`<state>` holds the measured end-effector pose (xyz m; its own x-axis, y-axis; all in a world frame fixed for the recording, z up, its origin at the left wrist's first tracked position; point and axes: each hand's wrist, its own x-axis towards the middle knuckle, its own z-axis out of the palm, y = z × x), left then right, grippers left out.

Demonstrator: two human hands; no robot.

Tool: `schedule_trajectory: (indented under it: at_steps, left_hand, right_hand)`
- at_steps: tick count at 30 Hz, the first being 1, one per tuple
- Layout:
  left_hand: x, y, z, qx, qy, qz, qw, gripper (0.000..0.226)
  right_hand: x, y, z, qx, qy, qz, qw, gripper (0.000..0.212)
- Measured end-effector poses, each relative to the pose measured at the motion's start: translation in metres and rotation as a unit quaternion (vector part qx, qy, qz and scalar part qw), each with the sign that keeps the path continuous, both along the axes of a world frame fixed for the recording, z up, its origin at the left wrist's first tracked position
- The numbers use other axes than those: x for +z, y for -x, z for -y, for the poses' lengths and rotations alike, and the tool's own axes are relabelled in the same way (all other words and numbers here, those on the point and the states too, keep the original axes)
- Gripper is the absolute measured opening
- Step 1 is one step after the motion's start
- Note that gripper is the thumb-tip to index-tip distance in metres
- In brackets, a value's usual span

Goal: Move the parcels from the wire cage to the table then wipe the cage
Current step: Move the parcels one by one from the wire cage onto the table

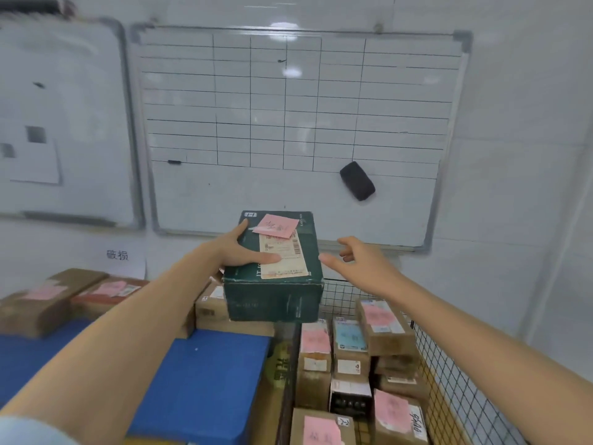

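A dark green box with a pink note and a shipping label on top sits on a brown parcel at the far edge of the blue table. My left hand grips the green box's left top edge, thumb laid across the label. My right hand hovers just right of the box with fingers spread, touching nothing. The wire cage at lower right holds several brown parcels with pink and blue labels.
Two more brown parcels lie at the table's far left. A gridded whiteboard with a black eraser hangs on the wall behind. A second whiteboard hangs to its left.
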<state>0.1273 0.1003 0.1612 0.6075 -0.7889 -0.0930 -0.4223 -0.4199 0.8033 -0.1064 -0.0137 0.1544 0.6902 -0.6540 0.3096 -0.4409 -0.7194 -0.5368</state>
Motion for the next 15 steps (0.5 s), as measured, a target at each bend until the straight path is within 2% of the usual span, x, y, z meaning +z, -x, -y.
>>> schedule_trajectory:
  at_steps: [6,9,13,15]
  left_hand:
    - [-0.026,-0.088,-0.036,0.006,-0.037,0.006,0.999,0.144]
    - [-0.050,-0.130,-0.048,-0.016,-0.047,0.009,0.999,0.142]
    - [-0.089,-0.169,-0.057,-0.043,-0.058,0.003,0.997,0.155]
    - [-0.108,-0.181,-0.060,-0.059,-0.070,0.018,0.996,0.147]
  right_hand:
    - [-0.018,-0.090,-0.030,0.010,-0.028,-0.006,1.000,0.079]
    - [-0.035,-0.142,-0.049,0.006,-0.044,-0.020,0.999,0.079]
    - [-0.068,-0.200,-0.071,-0.007,-0.074,-0.056,0.996,0.073]
    - [-0.091,-0.221,-0.077,-0.006,-0.090,-0.062,0.994,0.065]
